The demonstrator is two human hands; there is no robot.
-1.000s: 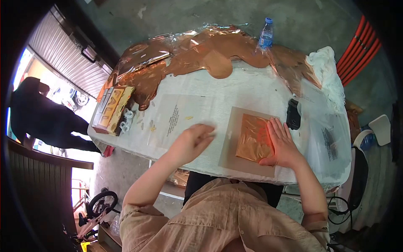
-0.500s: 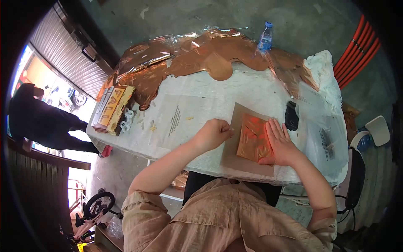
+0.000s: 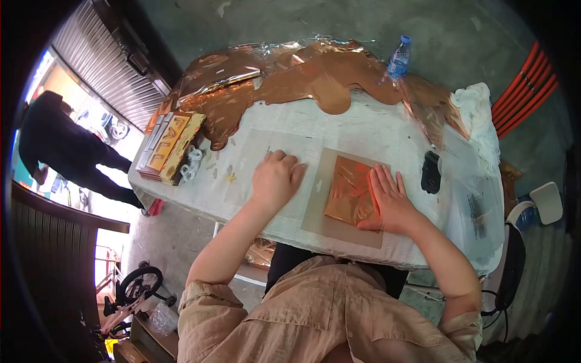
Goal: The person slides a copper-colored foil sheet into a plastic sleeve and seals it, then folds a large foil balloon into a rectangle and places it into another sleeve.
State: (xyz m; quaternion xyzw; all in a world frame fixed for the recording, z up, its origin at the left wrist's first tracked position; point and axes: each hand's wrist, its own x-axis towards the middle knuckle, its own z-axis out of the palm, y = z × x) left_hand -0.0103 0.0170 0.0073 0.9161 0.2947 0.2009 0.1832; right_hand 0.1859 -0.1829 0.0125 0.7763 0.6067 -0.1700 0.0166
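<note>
My right hand [image 3: 390, 202] lies flat with its fingers spread on the right part of a shiny orange-copper square [image 3: 348, 193]. That square rests on a larger grey-brown sheet [image 3: 315, 218] near the front of the white-covered table [image 3: 284, 124]. To the left, my left hand [image 3: 275, 179] is over a clear printed plastic sheet [image 3: 242, 148], its fingers curled; whatever they may hold is too small or hidden to make out. Small yellow pieces [image 3: 230, 177] lie left of it.
Copper foil [image 3: 290, 78] covers the back edge, with a water bottle [image 3: 399, 57] there. Stacked packages [image 3: 166, 151] stand at left. A black object [image 3: 430, 172], plastic bags [image 3: 472, 212] and white cloth [image 3: 475, 121] lie right. A person [image 3: 66, 145] is beyond the left edge.
My left hand has moved left, away from the grey-brown sheet and onto the printed plastic. My right hand remains on the orange-copper square. The view has shifted slightly, and the person at left has shifted posture.
</note>
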